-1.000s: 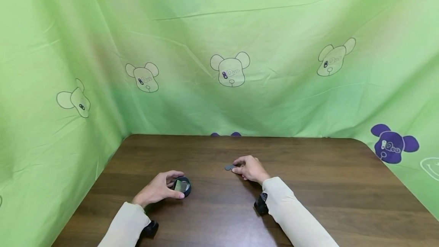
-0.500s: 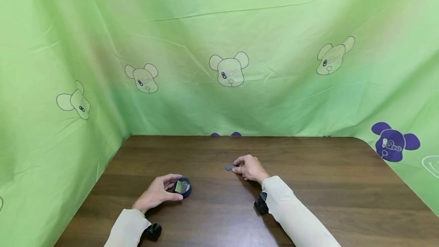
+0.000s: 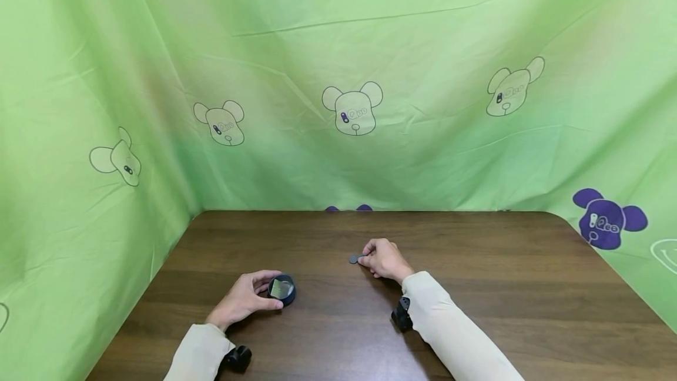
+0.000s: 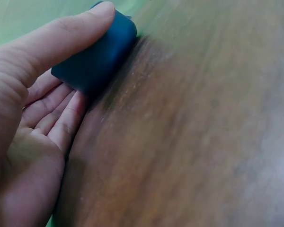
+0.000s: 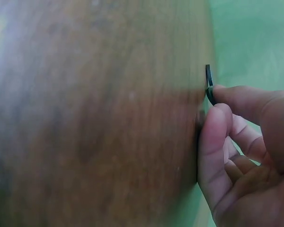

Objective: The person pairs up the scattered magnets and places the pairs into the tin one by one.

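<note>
In the head view my left hand (image 3: 242, 300) grips a low, round, dark blue container (image 3: 282, 289), thumb at the near side and fingers at the far side. Its top is shiny, with a pale green patch. The left wrist view shows its smooth blue side wall (image 4: 97, 61) close over the wood. Further right, my right hand (image 3: 385, 261) pinches a small dark disc (image 5: 210, 95) between thumb and forefinger, mostly covered by the fingertips. Just left of those fingertips, a second small grey disc (image 3: 353, 259) lies flat on the table, overlapping or touching the pinched one.
Both hands work over a brown wood-grain table (image 3: 476, 298). A green cloth (image 3: 275, 169) with bear-head prints hangs behind its far edge and along both sides. Black wrist cameras (image 3: 402, 314) sit beneath the pale sleeves.
My right fingertips have drawn together over the right-hand disc, so less of it shows. The left hand keeps its grip on the container, nearly still.
</note>
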A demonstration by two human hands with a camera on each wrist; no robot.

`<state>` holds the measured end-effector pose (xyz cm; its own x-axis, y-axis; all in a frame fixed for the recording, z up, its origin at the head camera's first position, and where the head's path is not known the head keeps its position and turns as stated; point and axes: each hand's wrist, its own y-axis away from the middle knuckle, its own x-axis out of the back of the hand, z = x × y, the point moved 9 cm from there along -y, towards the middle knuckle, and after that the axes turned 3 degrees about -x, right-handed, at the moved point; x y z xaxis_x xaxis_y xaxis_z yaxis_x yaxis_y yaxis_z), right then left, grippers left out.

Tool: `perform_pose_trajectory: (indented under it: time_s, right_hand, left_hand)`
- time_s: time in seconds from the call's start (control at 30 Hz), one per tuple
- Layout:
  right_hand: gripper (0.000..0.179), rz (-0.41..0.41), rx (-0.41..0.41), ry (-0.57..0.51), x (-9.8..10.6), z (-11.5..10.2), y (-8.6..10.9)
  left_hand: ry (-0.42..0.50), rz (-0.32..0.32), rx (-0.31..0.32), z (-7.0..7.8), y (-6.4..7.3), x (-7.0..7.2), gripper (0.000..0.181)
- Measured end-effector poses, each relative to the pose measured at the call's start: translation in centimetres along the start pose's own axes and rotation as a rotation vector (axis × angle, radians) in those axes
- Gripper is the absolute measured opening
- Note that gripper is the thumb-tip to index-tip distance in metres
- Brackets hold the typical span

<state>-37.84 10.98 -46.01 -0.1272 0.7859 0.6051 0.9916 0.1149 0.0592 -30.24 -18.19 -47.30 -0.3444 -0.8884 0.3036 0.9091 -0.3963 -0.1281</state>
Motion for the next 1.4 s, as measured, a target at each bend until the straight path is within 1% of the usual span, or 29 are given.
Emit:
perform_pose_trajectory:
  time_s: [0.2, 0.27, 0.37, 0.63, 0.77, 0.87, 1.13, 1.4]
  right_hand:
    - [0.010, 0.004, -0.019, -0.014, -0.1, -0.1, 0.1]
    - [0.008, -0.001, -0.041, -0.044, -0.1, 0.0, 0.0]
    - [0.006, -0.013, -0.067, -0.105, -0.2, 0.1, 0.0]
    - [0.016, -0.080, -0.120, -0.278, -0.3, 0.4, 0.2]
    - [0.020, -0.090, -0.166, -0.391, -0.4, 0.9, 0.2]
    - [0.022, -0.088, -0.200, -0.448, -0.5, 1.3, 0.1]
    - [0.022, -0.086, -0.222, -0.508, -0.4, 1.5, 0.2]
    - [0.005, -0.091, -0.246, -0.521, -0.3, 1.9, 0.3]
  left_hand:
    - [0.003, 0.006, 0.001, -0.1, 0.0, 0.0, 0.062]
    - [-0.001, 0.007, 0.007, -0.2, 0.0, 0.0, 0.063]
    - [-0.015, 0.011, 0.010, -0.3, 0.0, 0.0, 0.063]
    - [-0.027, 0.021, 0.011, -0.1, 0.0, 0.1, 0.061]
    - [-0.032, 0.023, 0.011, -0.2, 0.0, 0.1, 0.062]
    - [-0.024, 0.013, -0.003, -0.1, 0.0, 0.0, 0.062]
    - [-0.019, 0.015, -0.010, 0.1, 0.0, 0.0, 0.062]
    - [0.013, 0.009, -0.006, 0.1, 0.0, -0.1, 0.061]
